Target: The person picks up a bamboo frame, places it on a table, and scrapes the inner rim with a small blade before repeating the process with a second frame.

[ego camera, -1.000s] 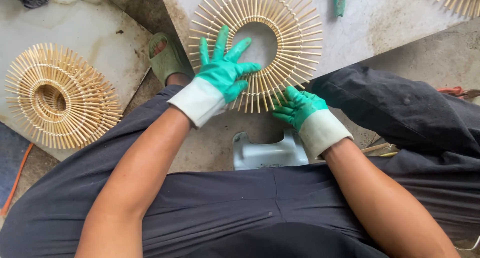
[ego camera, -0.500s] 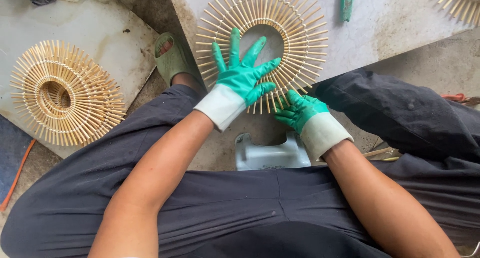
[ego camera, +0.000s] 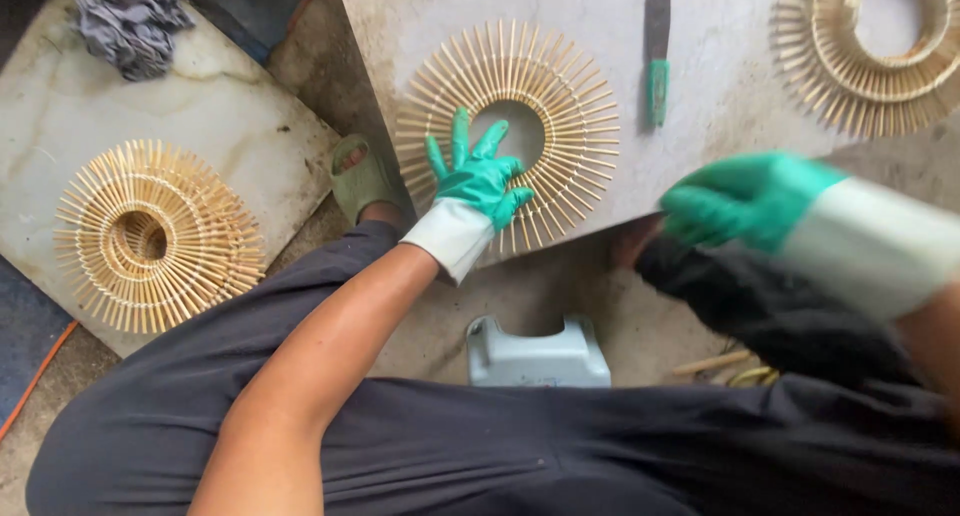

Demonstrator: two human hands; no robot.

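resting — left hand on bamboo ring

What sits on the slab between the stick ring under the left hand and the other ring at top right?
In the head view, a green-handled tool lies between the stick ring and the top-right ring, touching neither.
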